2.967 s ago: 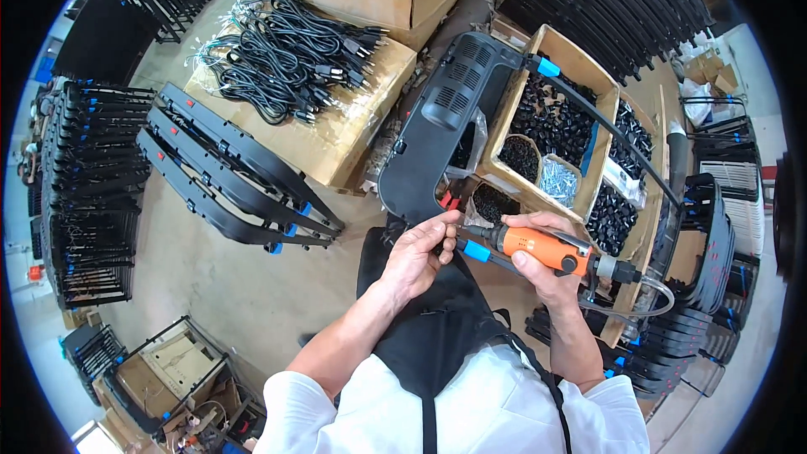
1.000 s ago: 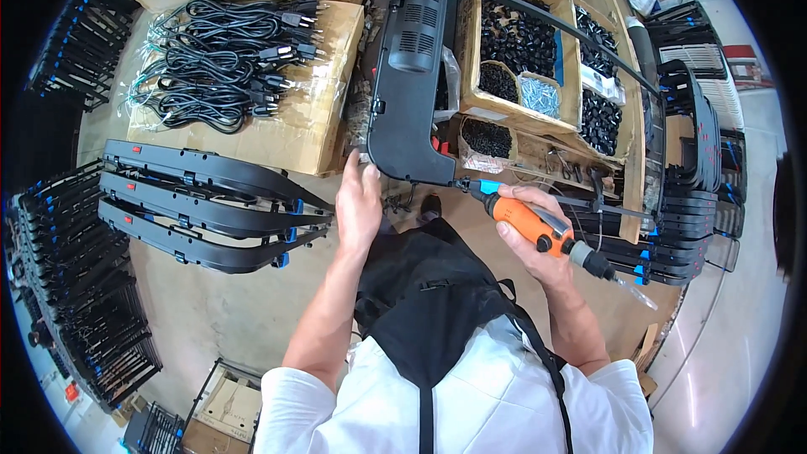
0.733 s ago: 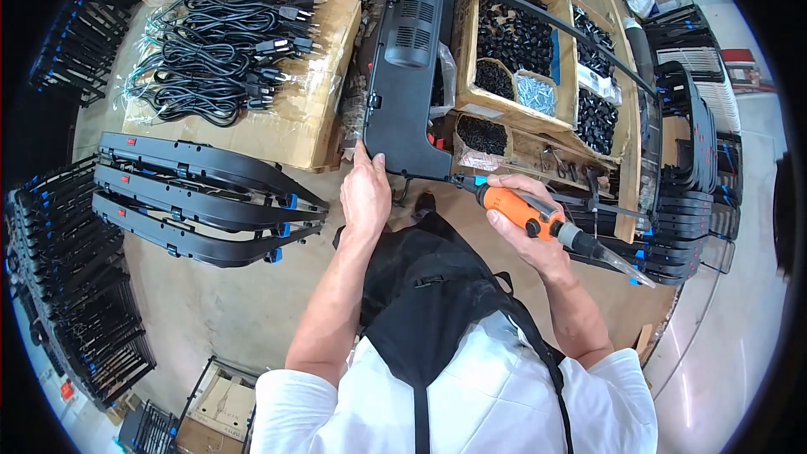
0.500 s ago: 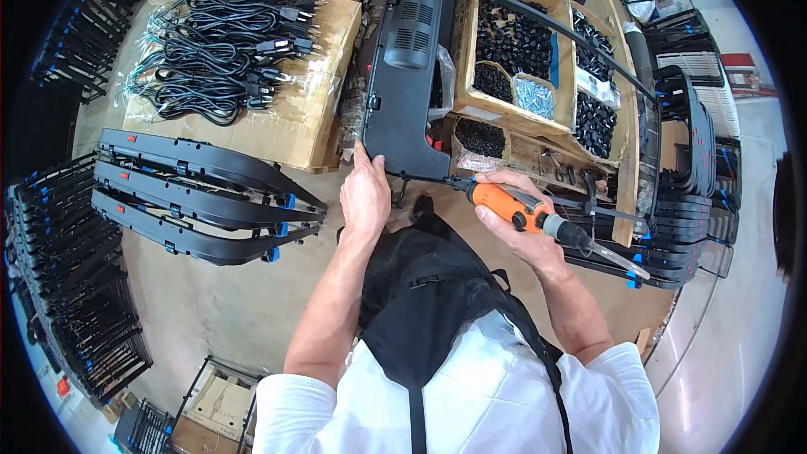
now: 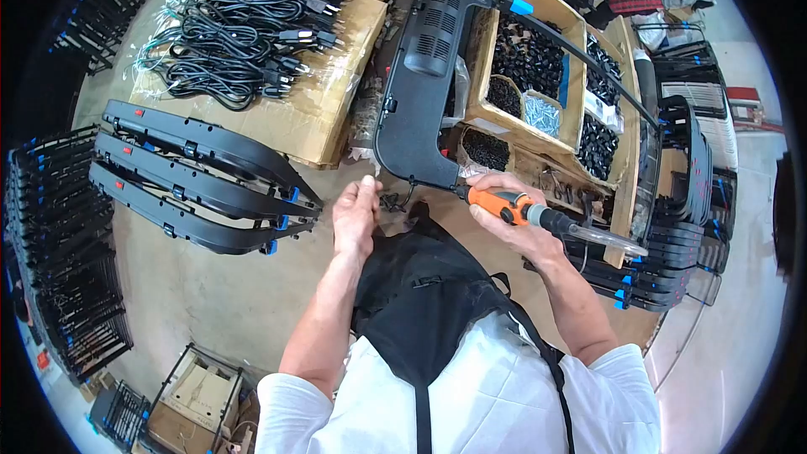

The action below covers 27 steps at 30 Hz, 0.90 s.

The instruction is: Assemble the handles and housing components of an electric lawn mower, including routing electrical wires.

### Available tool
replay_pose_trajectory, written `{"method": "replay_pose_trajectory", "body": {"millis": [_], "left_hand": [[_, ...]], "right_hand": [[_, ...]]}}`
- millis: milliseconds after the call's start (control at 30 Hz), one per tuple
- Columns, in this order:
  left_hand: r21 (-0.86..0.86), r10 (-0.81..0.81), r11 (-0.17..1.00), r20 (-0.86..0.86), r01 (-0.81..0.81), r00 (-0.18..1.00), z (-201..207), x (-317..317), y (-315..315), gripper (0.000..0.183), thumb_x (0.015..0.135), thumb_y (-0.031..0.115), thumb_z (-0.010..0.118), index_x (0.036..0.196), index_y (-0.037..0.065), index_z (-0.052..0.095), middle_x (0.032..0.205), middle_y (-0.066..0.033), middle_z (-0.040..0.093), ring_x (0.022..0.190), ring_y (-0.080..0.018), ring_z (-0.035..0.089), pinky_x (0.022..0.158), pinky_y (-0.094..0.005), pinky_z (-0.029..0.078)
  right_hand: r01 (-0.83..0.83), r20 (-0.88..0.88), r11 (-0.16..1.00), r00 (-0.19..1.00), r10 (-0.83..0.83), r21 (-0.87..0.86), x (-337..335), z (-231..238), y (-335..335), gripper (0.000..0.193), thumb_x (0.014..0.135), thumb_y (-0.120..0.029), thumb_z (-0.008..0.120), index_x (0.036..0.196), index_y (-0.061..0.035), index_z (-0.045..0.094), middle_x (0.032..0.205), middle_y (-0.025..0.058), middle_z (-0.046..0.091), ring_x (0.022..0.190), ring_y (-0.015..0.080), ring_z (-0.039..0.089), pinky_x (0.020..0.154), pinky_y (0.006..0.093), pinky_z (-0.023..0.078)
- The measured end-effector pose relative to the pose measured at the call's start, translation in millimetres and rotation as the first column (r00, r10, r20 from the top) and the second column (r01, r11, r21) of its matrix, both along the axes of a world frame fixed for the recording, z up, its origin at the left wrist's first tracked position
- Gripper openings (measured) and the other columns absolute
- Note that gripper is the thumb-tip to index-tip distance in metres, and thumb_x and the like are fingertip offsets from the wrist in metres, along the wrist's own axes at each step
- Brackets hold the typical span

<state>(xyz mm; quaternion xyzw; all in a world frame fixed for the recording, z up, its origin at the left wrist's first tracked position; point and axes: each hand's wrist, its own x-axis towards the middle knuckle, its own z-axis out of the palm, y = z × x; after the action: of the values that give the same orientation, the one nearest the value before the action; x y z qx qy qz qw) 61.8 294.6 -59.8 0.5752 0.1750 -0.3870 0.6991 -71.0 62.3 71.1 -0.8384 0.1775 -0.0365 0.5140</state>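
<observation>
In my right hand [image 5: 513,227] is an orange and black power screwdriver [image 5: 498,201], its tip against the near edge of a black plastic housing [image 5: 416,113] with slotted vents at its far end. My left hand [image 5: 355,214] is off the housing, just short of its near left corner. Its thumb and fingers are pinched together; whatever they may hold is too small to make out. A thin frame bar [image 5: 580,50] with a blue clip runs from the housing over a wooden parts box [image 5: 538,136] of small black pieces and silver screws [image 5: 542,115].
At left, bundled black power cords [image 5: 239,42] lie on a cardboard box [image 5: 336,130]. Several similar black housings [image 5: 193,176] stand stacked before it. Racks of black frames [image 5: 71,277] line the far left; more frames [image 5: 681,244] are piled at right. Another person [image 5: 651,0] is at the far right.
My left hand has let go of the housing's edge and drawn back toward me, its fingers now pinched. The screwdriver stays at the housing's near edge. The view has shifted slightly.
</observation>
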Motion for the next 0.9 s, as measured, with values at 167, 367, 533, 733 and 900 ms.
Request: {"method": "replay_pose_trajectory", "body": {"millis": [167, 367, 533, 733, 900], "left_hand": [[-0.147, -0.026, 0.989, -0.154, 0.003, 0.988, 7, -31, -1, 0.028, 0.112, 0.030, 0.058, 0.121, 0.003, 0.062, 0.089, -0.0019, 0.061, 0.076, -0.0123, 0.057, 0.063, -0.0284, 0.045], [-0.369, -0.163, 0.927, -0.225, 0.070, 0.961, 5, -44, -14, 0.021, 0.112, 0.022, 0.058, 0.120, 0.004, 0.067, 0.100, -0.0040, 0.073, 0.077, -0.0111, 0.063, 0.066, -0.0276, 0.051], [-0.380, -0.125, 0.924, -0.389, -0.036, 0.913, 8, -46, -32, 0.019, 0.110, 0.025, 0.062, 0.114, 0.008, 0.070, 0.090, 0.0016, 0.067, 0.077, -0.0116, 0.059, 0.069, -0.0266, 0.048], [-0.474, -0.102, 0.851, -0.572, -0.227, 0.814, 5, -44, -42, 0.019, 0.110, 0.028, 0.062, 0.107, 0.011, 0.069, 0.086, 0.0024, 0.066, 0.073, -0.0111, 0.060, 0.066, -0.0262, 0.052], [-0.496, -0.121, 0.837, -0.577, -0.229, 0.807, 4, -38, -35, 0.020, 0.110, 0.027, 0.062, 0.111, 0.009, 0.069, 0.088, 0.0007, 0.067, 0.077, -0.0124, 0.061, 0.069, -0.0263, 0.052]], "right_hand": [[-0.105, -0.050, 0.994, 0.993, 0.106, 0.013, 0, 4, 0, 0.035, 0.088, -0.003, 0.080, 0.121, -0.0048, 0.069, 0.126, 0.0102, 0.073, 0.121, 0.0236, 0.068, 0.110, 0.0383, 0.050], [-0.071, -0.072, 0.997, 0.995, 0.069, -0.023, 6, 3, 1, 0.037, 0.087, -0.012, 0.083, 0.121, -0.0092, 0.070, 0.127, 0.0085, 0.073, 0.115, 0.0225, 0.071, 0.105, 0.0376, 0.054], [0.017, 0.034, 0.998, 0.999, -0.019, 0.057, -5, 16, 16, 0.043, 0.087, -0.008, 0.084, 0.127, -0.0061, 0.068, 0.129, 0.0085, 0.073, 0.122, 0.0217, 0.068, 0.109, 0.0396, 0.052], [-0.039, 0.105, 0.993, 0.994, 0.028, 0.107, -2, 14, 24, 0.047, 0.087, -0.007, 0.084, 0.130, -0.0069, 0.065, 0.130, 0.0102, 0.073, 0.122, 0.0223, 0.068, 0.108, 0.0393, 0.053], [-0.063, 0.090, 0.991, 0.995, 0.053, 0.115, 3, 17, 27, 0.048, 0.087, -0.005, 0.083, 0.130, -0.0062, 0.062, 0.130, 0.0122, 0.072, 0.124, 0.0242, 0.066, 0.110, 0.0418, 0.052]]}}
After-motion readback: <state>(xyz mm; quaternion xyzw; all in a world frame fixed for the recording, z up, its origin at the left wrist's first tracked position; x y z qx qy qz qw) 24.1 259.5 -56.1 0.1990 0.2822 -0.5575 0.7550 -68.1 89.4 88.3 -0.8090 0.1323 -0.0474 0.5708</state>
